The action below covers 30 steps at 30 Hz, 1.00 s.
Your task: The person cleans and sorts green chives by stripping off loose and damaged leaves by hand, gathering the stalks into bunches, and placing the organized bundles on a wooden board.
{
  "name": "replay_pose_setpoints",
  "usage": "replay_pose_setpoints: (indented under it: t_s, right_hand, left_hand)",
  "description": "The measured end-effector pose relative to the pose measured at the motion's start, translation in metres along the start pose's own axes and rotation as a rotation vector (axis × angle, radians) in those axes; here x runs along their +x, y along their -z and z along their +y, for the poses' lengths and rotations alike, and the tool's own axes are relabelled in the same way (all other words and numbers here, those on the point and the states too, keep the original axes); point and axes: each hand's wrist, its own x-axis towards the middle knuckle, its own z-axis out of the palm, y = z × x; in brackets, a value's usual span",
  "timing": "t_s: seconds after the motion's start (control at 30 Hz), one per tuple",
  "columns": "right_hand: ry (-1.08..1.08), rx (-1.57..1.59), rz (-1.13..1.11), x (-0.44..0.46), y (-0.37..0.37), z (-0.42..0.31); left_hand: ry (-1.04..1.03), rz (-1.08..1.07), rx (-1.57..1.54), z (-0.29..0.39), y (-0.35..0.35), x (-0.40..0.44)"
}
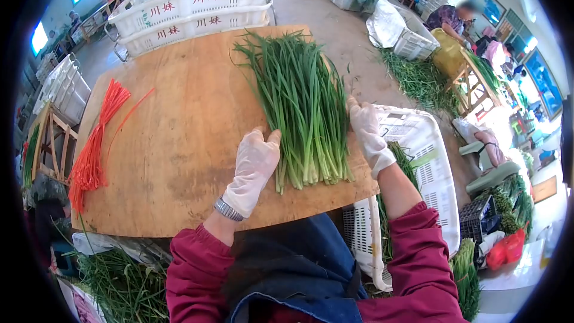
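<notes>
On the wooden board (179, 125) lies a wide bundle of long green stalks (299, 107), pale cut ends toward me and leafy tips pointing away. My left hand (257, 161), in a white glove, touches the bundle's left edge near the stems, its fingers bent together. At the right edge, my right hand (368, 131), also gloved, rests its fingers against the leaves; whether they pinch any is hard to tell. A bunch of red ties (98, 143) lies at the board's left side, with one loose strand beside it.
Stacked white crates (197, 15) stand beyond the board. A white basket (442, 173) is at my right, beside the board. Greens (122, 281) lie below the left front edge. Another person (448, 21) sits at the far right near loose greens (418, 81).
</notes>
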Motion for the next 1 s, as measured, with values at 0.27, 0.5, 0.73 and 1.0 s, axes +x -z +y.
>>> replay_pose_setpoints:
  t_s: [0.27, 0.5, 0.73, 1.0]
  right_hand:
    - [0.151, -0.026, 0.064, -0.013, -0.023, -0.018]
    - [0.235, 0.173, -0.027, -0.032, -0.011, -0.044]
    - [0.314, 0.191, -0.169, -0.027, -0.009, -0.044]
    - [0.285, 0.353, -0.107, -0.028, -0.015, -0.034]
  left_hand:
    - [-0.106, 0.133, 0.058, -0.004, -0.001, -0.002]
    - [-0.634, 0.041, 0.018, 0.041, -0.003, -0.016]
    - [-0.713, -0.033, 0.462, 0.038, -0.026, -0.005]
    - [-0.317, -0.006, -0.338, 0.030, 0.018, -0.014]
